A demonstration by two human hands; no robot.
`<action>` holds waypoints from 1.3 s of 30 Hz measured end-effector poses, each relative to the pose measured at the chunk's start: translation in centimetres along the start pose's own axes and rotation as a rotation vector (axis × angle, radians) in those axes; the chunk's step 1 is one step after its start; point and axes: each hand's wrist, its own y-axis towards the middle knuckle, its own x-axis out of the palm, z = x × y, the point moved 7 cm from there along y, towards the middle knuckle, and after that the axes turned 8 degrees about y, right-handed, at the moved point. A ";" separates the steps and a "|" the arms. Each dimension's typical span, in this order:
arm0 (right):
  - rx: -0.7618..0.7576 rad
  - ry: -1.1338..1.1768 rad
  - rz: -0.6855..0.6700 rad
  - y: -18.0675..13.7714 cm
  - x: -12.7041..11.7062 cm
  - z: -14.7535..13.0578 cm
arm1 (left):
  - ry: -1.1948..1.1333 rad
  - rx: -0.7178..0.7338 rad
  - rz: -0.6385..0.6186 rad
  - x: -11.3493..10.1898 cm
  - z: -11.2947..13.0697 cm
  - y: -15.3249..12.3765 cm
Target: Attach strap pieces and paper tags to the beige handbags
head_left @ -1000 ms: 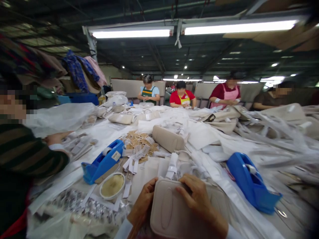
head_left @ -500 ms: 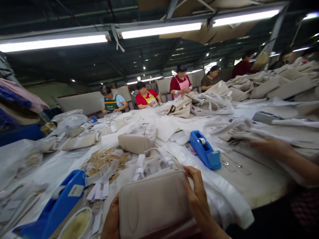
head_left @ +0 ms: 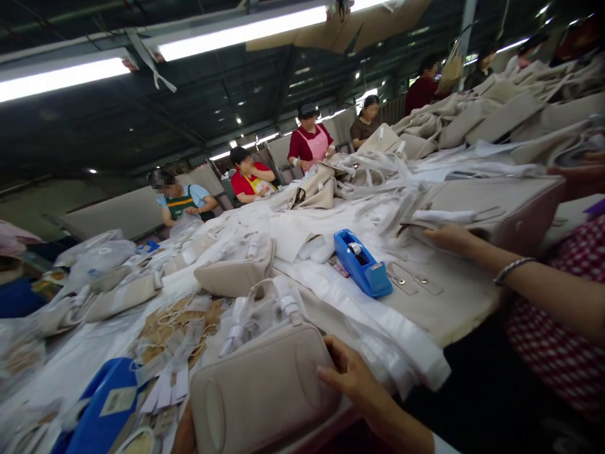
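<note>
A beige handbag (head_left: 258, 391) is held up in front of me between both hands, tilted, its wrapped handles (head_left: 265, 309) on the far side. My right hand (head_left: 347, 375) grips the bag's right end, thumb on the near face and fingers over the top edge. At the left end my left hand (head_left: 185, 432) is mostly hidden behind the bag; it appears closed on that edge. Just beyond lies another beige bag (head_left: 236, 274) with clear plastic around it. Left of the held bag are string tags (head_left: 182, 328) and white labels (head_left: 165, 388).
Blue tape dispensers stand at the near left (head_left: 101, 403) and right of centre (head_left: 362, 265). White plastic sheeting (head_left: 378, 343) covers the table edge. On the right a co-worker's hand (head_left: 454, 239) handles a larger bag (head_left: 491, 195). Bags are piled (head_left: 501, 113) behind; several people sit across.
The view has swung right and tilted. The held handbag shows more of its right end, and my right hand has shifted on it. The co-worker's larger bag now shows at right.
</note>
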 end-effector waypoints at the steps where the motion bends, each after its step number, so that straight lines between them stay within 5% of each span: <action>1: -0.010 -0.046 -0.006 0.2 0.1 0.1 | 0.006 -0.033 -0.011 0.1 -0.3 0.1; 6: -0.045 -0.152 -0.031 0.8 0.2 0.2 | 0.008 -0.148 -0.065 0.7 -1.5 -0.1; 15: -0.029 -0.108 -0.024 0.9 0.6 0.1 | 0.042 -0.066 0.064 1.3 0.5 -2.4; 20: -0.137 -0.372 0.040 1.7 0.1 -1.2 | -0.038 0.015 0.043 1.0 0.4 -1.9; 28: -0.131 -0.420 -0.138 3.8 0.8 -3.6 | -0.091 0.001 0.001 0.4 -0.4 -1.0; 39: 0.208 -0.132 -0.347 5.8 -0.1 -1.0 | -0.069 0.073 -0.042 0.8 -0.5 -1.6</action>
